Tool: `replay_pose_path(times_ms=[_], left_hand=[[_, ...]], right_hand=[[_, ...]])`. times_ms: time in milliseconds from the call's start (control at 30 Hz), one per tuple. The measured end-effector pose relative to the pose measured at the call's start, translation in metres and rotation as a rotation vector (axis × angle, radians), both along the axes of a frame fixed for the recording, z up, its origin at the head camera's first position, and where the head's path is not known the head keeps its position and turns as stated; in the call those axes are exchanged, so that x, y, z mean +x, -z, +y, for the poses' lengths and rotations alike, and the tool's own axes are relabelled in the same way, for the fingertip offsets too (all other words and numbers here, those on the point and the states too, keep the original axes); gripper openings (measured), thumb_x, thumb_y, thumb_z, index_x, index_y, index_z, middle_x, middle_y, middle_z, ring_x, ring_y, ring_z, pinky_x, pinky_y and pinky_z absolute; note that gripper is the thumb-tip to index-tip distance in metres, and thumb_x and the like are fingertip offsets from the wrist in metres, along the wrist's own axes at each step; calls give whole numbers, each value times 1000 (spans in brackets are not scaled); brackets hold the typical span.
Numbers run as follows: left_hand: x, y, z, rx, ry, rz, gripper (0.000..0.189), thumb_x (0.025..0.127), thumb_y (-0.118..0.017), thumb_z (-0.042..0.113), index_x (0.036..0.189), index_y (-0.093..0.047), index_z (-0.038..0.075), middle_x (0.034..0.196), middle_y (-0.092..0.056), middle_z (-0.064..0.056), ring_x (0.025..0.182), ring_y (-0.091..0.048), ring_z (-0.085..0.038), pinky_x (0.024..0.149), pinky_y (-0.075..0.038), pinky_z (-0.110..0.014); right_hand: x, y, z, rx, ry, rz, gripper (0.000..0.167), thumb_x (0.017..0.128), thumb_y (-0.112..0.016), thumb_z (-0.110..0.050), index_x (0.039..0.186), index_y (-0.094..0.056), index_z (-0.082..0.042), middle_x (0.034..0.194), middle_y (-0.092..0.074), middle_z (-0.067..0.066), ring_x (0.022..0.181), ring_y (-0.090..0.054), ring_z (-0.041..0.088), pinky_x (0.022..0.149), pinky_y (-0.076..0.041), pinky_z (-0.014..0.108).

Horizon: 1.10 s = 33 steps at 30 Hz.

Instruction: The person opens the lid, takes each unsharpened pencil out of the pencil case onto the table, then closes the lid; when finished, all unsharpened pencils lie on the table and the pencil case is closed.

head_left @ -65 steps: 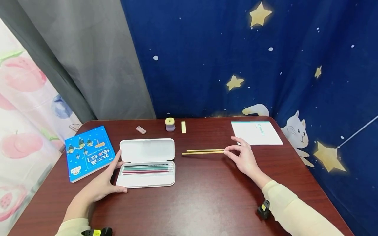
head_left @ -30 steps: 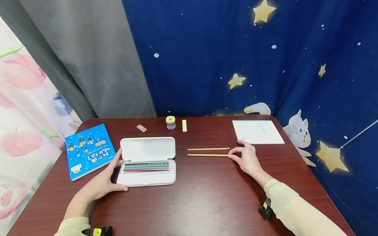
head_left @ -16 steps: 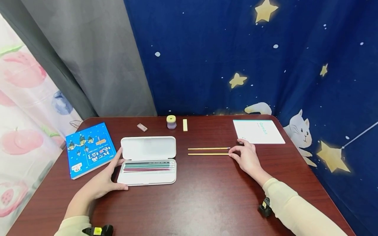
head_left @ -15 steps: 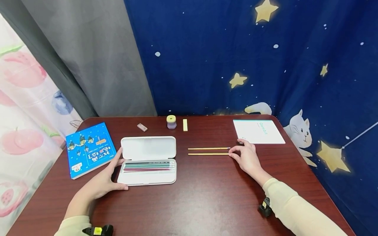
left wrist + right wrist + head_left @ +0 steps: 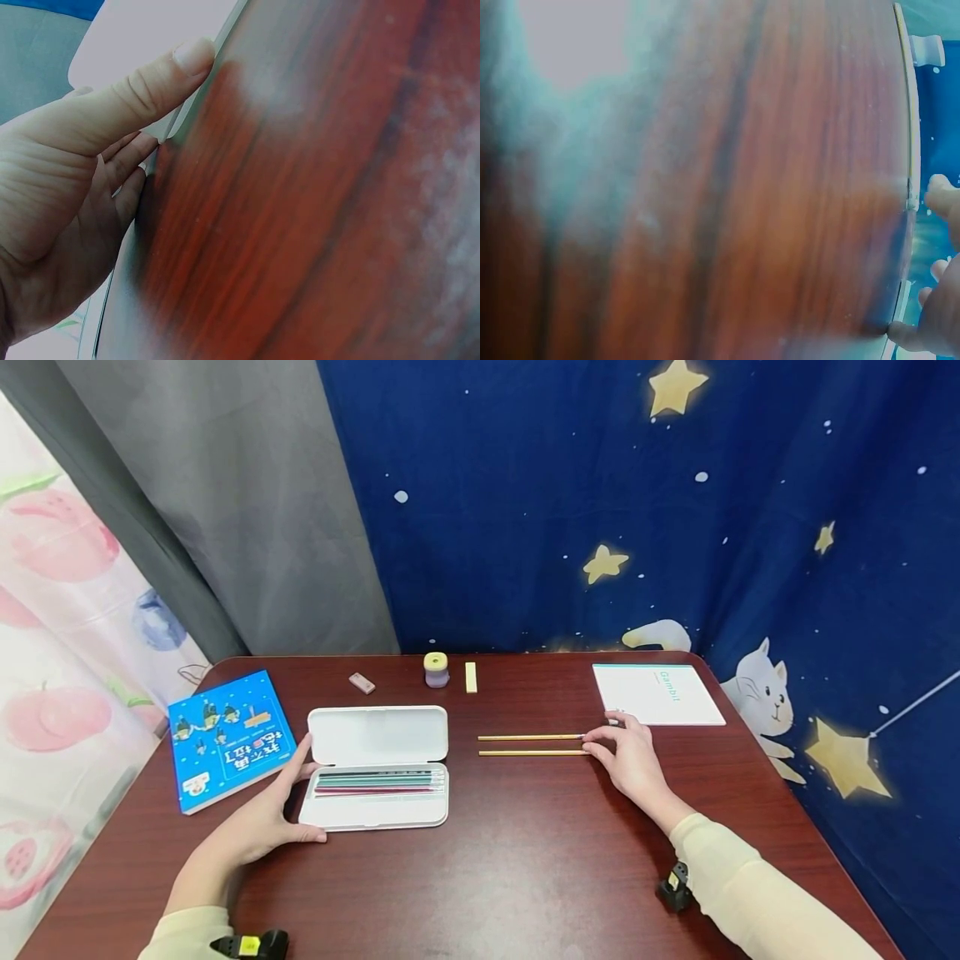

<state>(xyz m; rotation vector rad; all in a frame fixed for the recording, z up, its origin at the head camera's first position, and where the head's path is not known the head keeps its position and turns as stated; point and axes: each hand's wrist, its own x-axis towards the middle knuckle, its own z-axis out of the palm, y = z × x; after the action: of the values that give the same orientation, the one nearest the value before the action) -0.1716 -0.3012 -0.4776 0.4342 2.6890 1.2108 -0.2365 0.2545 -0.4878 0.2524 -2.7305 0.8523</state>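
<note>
In the head view, a white pencil case (image 5: 375, 814) lies with its lid back and several green, dark and red pencils (image 5: 378, 783) inside. My left hand (image 5: 258, 831) grips its left end, thumb at the front corner, index finger up beside the lid. In the left wrist view, the thumb (image 5: 161, 79) presses along the case's edge, with other fingertips at its side. Two yellow pencils (image 5: 528, 737) lie parallel on the table right of the case. My right hand (image 5: 630, 760) is at their right ends, fingers relaxed; in the right wrist view a gap shows between thumb and pencil.
A blue book (image 5: 232, 739) lies left of the case. Along the back are a small pinkish eraser (image 5: 362, 683), a yellow-topped jar-like item (image 5: 436, 670) and a pale yellow strip (image 5: 471, 677). A white notebook (image 5: 660, 695) lies behind my right hand. Curtains (image 5: 517, 510) hang behind the table.
The two yellow pencils, slanted at my right fingertips at first, now lie parallel and further apart on the table. My right hand has shifted slightly right. The left hand stays at the case.
</note>
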Motion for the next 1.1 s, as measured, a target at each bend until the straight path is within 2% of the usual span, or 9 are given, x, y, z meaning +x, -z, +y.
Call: replay_pose_path(times_ms=[133,300,400,500,633,833,967,1000,1100], left_hand=[[0,-1,0,-7,-2,-1,137,79,-93,31,167,11,35,159,-41,-22,148,-30,-45,112,-24,-79],[2,-2,-1,-13,-8,-6,137,78,-93,32,167,12,35,160,-39,-21,147,-29,-45,112,-26,-78],[2,0,-2,-20,-10,-7,138,78,-93,33,167,13,36,160,-39,-21,147,-30,-45,112,-27,-78],[2,1,-2,-23,-12,-4,137,79,-93,33,167,12,37,160,-39,-22,146,-31,-45,112,-28,-77],[2,1,0,-25,-16,-2,136,79,-92,34,167,12,37,160,-39,-22,146,-32,-45,112,-29,-77],[5,2,-1,-13,-23,-9,136,79,-92,33,167,11,36,159,-39,-23,146,-32,-45,112,-29,-77],[4,2,-1,-18,-18,-5,135,80,-92,34,167,11,35,160,-39,-22,147,-31,-45,113,-31,-74],[4,2,-1,-19,-17,-4,134,81,-91,34,167,11,36,160,-39,-22,147,-31,-44,113,-32,-74],[4,2,-2,-23,-19,-3,135,80,-91,34,167,12,36,161,-39,-22,147,-31,-44,113,-32,-74]], right_hand=[[1,-10,-5,-89,19,64,15,93,-81,-18,107,-81,-12,142,-57,23,133,-47,43,111,-35,62],[3,-33,-32,-207,-65,140,24,91,-84,-19,114,-81,-12,137,-63,15,130,-54,37,107,-43,58],[6,-45,-55,-281,-146,115,30,91,-84,-18,120,-79,-12,135,-66,10,129,-59,30,100,-54,53],[9,-53,-80,-373,-217,63,34,91,-83,-16,125,-77,-11,130,-71,6,120,-67,25,90,-61,50],[10,-54,-114,-423,-278,-21,33,91,-83,-17,124,-79,-15,117,-78,5,103,-75,21,86,-62,39],[18,-38,-160,-256,-413,-132,25,90,-84,-23,114,-83,-18,108,-79,-5,89,-73,12,78,-60,30],[23,-28,-178,-126,-453,-143,19,90,-84,-23,109,-85,-18,99,-79,-8,76,-65,6,68,-57,28],[23,-26,-181,-86,-457,-132,19,90,-84,-24,108,-85,-18,98,-79,-8,77,-64,5,75,-57,30],[26,-23,-190,17,-483,-107,20,90,-84,-27,109,-85,-20,100,-77,-8,86,-67,9,83,-58,35]])
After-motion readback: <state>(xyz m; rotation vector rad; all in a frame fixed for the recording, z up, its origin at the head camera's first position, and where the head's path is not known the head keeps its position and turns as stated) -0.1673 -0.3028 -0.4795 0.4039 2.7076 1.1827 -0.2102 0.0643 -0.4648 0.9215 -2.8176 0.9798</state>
